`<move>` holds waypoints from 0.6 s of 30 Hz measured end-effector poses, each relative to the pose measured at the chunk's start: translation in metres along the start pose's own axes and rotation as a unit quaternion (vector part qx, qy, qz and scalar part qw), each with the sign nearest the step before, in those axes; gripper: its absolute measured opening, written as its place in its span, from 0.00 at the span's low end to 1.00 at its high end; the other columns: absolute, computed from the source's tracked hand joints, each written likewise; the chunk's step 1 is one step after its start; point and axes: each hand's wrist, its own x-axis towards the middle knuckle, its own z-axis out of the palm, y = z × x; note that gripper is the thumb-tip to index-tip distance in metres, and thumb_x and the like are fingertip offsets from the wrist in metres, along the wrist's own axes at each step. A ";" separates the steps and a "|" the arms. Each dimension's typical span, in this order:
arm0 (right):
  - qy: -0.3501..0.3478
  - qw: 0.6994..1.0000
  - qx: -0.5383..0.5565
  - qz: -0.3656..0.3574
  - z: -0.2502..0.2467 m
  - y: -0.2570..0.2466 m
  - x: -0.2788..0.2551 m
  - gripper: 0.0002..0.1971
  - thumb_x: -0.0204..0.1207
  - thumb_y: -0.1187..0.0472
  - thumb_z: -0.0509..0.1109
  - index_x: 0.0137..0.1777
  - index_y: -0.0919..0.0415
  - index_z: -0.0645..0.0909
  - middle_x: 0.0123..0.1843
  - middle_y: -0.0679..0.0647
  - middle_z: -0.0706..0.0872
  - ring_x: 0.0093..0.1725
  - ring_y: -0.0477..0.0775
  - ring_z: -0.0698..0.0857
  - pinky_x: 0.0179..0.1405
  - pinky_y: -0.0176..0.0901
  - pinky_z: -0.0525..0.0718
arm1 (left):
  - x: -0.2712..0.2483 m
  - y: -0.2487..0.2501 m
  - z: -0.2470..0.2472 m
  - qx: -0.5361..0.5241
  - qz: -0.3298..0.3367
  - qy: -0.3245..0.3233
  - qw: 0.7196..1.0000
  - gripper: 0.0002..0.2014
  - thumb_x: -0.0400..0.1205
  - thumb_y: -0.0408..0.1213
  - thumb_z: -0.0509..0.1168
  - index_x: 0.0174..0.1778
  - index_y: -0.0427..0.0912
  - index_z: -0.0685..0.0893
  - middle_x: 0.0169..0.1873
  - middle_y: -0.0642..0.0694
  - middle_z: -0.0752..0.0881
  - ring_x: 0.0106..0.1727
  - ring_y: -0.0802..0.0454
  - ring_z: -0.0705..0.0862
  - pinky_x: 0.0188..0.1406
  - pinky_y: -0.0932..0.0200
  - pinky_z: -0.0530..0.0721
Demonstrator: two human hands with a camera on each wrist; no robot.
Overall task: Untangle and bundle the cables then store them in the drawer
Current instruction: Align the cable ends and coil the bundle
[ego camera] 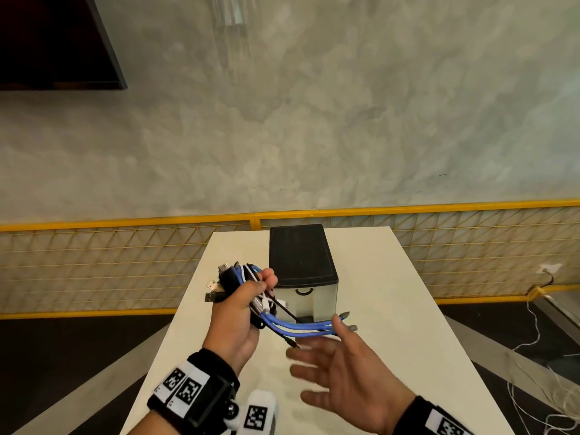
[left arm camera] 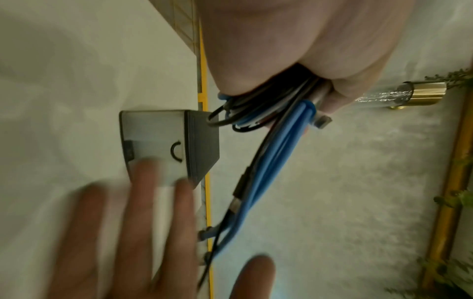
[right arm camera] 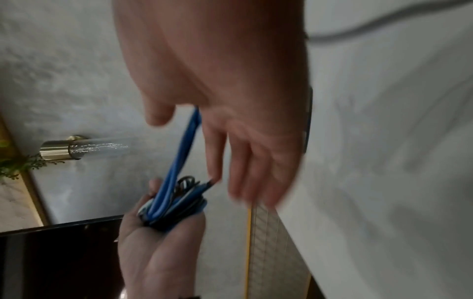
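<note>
My left hand (ego camera: pixel 248 296) grips a bundle of cables (ego camera: pixel 241 277), blue, black and white, above the white table (ego camera: pixel 392 309). Blue cable ends (ego camera: pixel 301 328) trail out to the right from the fist, seen close up as blue strands (left arm camera: pixel 276 153) in the left wrist view and as blue cable (right arm camera: pixel 179 161) in the right wrist view. My right hand (ego camera: pixel 339 362) is open, fingers spread, just under and beside those loose ends; whether it touches them is blurred. A small drawer unit (ego camera: pixel 303 268) with a black top and a closed grey drawer front (left arm camera: pixel 153 141) stands behind the hands.
A yellow mesh fence (ego camera: pixel 125 265) runs behind the table below a grey wall. A dark screen (ego camera: pixel 53 42) hangs at upper left. Loose white wires (ego camera: pixel 546 387) lie on the dark floor at right. A tagged white object (ego camera: pixel 259 412) sits at the near table edge.
</note>
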 end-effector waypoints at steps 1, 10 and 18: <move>-0.013 0.998 -0.035 0.042 -0.005 -0.001 -0.001 0.38 0.69 0.29 0.62 0.57 0.65 0.88 0.64 0.66 0.88 0.59 0.66 0.85 0.50 0.54 0.80 | 0.004 0.003 -0.001 0.003 0.003 0.000 1.000 0.11 0.81 0.20 0.60 0.50 0.34 0.86 0.47 0.39 0.91 0.38 0.53 0.91 0.54 0.52 0.82; -0.019 0.998 -0.001 0.063 0.002 -0.012 -0.004 0.39 0.72 0.30 0.63 0.61 0.68 0.82 0.58 0.70 0.88 0.54 0.67 0.89 0.46 0.55 0.87 | 0.013 0.000 -0.001 0.095 0.059 0.002 0.994 0.06 0.80 0.23 0.66 0.38 0.35 0.82 0.31 0.44 0.82 0.35 0.50 0.81 0.39 0.56 0.80; 0.020 0.998 0.012 0.056 0.019 -0.008 0.021 0.28 0.79 0.36 0.62 0.55 0.62 0.89 0.53 0.63 0.92 0.53 0.63 0.91 0.59 0.59 0.82 | -0.019 -0.032 0.007 0.051 -0.060 -0.074 0.994 0.12 0.72 0.30 0.71 0.26 0.37 0.76 0.19 0.43 0.74 0.23 0.46 0.76 0.30 0.56 0.80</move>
